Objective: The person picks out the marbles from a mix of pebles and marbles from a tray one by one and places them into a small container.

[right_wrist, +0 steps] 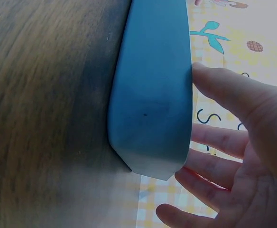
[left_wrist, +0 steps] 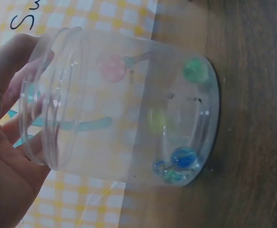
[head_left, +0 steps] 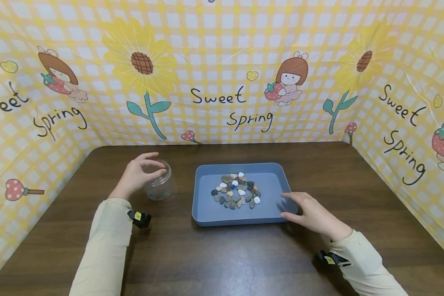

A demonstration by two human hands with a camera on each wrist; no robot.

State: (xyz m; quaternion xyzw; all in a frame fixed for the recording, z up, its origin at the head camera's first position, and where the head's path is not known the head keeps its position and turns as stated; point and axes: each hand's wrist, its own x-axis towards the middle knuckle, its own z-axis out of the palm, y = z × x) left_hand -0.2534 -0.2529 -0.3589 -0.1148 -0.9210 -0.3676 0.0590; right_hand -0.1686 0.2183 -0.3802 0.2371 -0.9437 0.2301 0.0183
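Observation:
My left hand [head_left: 138, 174] is at the mouth of a clear jar [head_left: 162, 190], its fingers and thumb spread loosely over the rim with nothing seen between them. Glass marbles lie at the jar's bottom: a green marble [left_wrist: 195, 70], a yellowish one [left_wrist: 158, 120], a blue one [left_wrist: 184, 157] and smaller-looking ones beside it. A blue-grey tray [head_left: 275, 181] holds a pile of pebbles [head_left: 240, 201], with a blue marble [head_left: 233, 187] among them. At the tray's right edge, my right hand [head_left: 312, 211] rests its fingertips near the rim, fingers extended and apart.
Jar and tray stand on a dark brown wooden table [head_left: 222, 259], the jar left of the tray. A yellow checked cloth [head_left: 222, 53] with printed flowers and lettering hangs behind and along both sides. Each wrist wears a small black camera.

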